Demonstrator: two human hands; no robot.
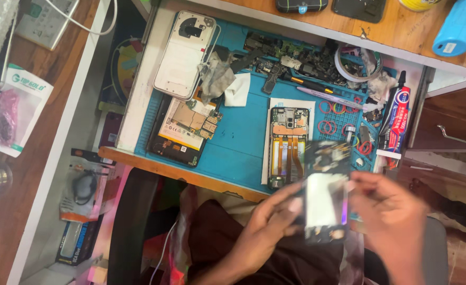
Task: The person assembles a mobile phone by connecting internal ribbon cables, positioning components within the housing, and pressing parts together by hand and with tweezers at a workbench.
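Both hands hold a dark opened phone (pixel 325 192) with a pale shiny panel, blurred by motion, over my lap in front of the workbench. My left hand (pixel 267 224) grips its left edge and my right hand (pixel 388 211) grips its right edge. Just beyond it, on the blue work mat (pixel 243 132), lies an opened phone frame (pixel 287 145) with orange flex cables, resting on a white sheet.
A white phone back cover (pixel 184 53) overlaps a disassembled phone (pixel 182 132) with an exposed board at the mat's left. Loose parts, tweezers, crumpled cloths (pixel 222 79), a tape roll (pixel 357 63), red rubber bands and a glue tube (pixel 396 119) crowd the far and right side. A blue tool (pixel 460 26) lies top right.
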